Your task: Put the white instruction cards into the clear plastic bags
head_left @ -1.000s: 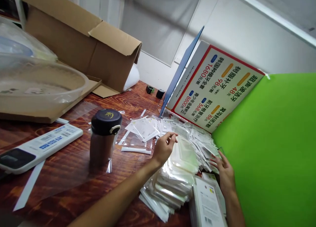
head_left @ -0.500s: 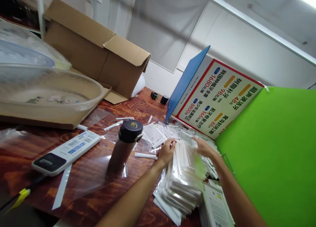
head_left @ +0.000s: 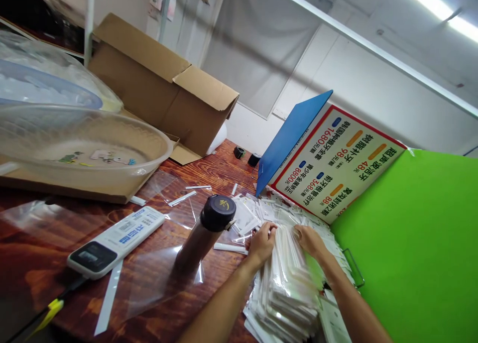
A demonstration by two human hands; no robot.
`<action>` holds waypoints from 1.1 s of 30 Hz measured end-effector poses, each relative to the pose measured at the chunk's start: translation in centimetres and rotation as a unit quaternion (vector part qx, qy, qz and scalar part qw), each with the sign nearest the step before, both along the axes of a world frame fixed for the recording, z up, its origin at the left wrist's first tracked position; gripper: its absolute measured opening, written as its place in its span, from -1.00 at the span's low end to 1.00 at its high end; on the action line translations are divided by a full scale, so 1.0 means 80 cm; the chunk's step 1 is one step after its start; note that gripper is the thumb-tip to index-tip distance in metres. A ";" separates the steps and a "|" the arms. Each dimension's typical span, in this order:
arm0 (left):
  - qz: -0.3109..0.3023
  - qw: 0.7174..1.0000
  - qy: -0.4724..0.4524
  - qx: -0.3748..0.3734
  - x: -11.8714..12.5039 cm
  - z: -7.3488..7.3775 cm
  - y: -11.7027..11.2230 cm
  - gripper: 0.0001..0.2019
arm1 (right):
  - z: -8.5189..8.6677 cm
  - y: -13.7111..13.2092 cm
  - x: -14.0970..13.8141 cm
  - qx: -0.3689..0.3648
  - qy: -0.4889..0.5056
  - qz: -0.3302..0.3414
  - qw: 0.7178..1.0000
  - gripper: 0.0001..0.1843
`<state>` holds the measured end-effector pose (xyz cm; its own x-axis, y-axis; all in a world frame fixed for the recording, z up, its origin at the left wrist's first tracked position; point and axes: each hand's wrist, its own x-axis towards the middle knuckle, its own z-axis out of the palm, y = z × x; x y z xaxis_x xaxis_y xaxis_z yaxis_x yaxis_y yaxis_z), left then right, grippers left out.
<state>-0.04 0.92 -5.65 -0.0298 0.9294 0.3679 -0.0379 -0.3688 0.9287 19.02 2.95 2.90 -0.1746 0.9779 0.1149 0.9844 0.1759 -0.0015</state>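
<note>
A tall, leaning stack of clear plastic packets with white cards inside (head_left: 286, 288) stands on the table in front of me. My left hand (head_left: 263, 241) is closed at the left side of the stack's far end, its fingers curled against the packets. At the right side, my right hand (head_left: 310, 241) is closed with its fingertips on the clear plastic of a packet at the far end. Loose white cards and packets (head_left: 244, 216) lie spread beyond both hands. More packed cards (head_left: 332, 315) sit under my right forearm.
A dark flask (head_left: 205, 233) stands left of my left hand, near a white device with a cable (head_left: 115, 241). Further left, a clear plastic basin (head_left: 160, 151) rests on cardboard by an open carton (head_left: 145, 79). Blue, printed and green boards (head_left: 407, 243) rise at the right.
My right hand has come in closer to the stack's far end, and its fingers have drawn in. My left hand stays at the left side. The view has shifted slightly.
</note>
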 end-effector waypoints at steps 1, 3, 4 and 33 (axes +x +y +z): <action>0.001 1.000 0.003 0.000 0.000 0.000 0.000 -0.78 | 0.002 -0.003 -0.001 0.014 -0.015 0.003 1.000 -0.68; 0.005 1.000 0.015 0.000 0.001 -0.002 0.001 -0.77 | 0.007 -0.013 -0.002 0.044 -0.035 0.010 0.998 -0.59; 0.006 1.000 0.022 -0.002 0.002 -0.003 0.002 -0.76 | 0.010 -0.020 -0.002 0.060 -0.042 0.012 0.997 -0.56; 0.013 0.997 0.056 0.058 0.002 -0.004 0.002 -0.74 | 0.112 -0.119 0.058 0.184 0.491 -0.099 0.846 -0.61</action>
<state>0.12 1.12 -6.00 -0.0064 0.8795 0.4758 0.0745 -0.4741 0.8773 23.64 -6.57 11.88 0.3448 0.8432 0.4124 0.5509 0.1740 -0.8162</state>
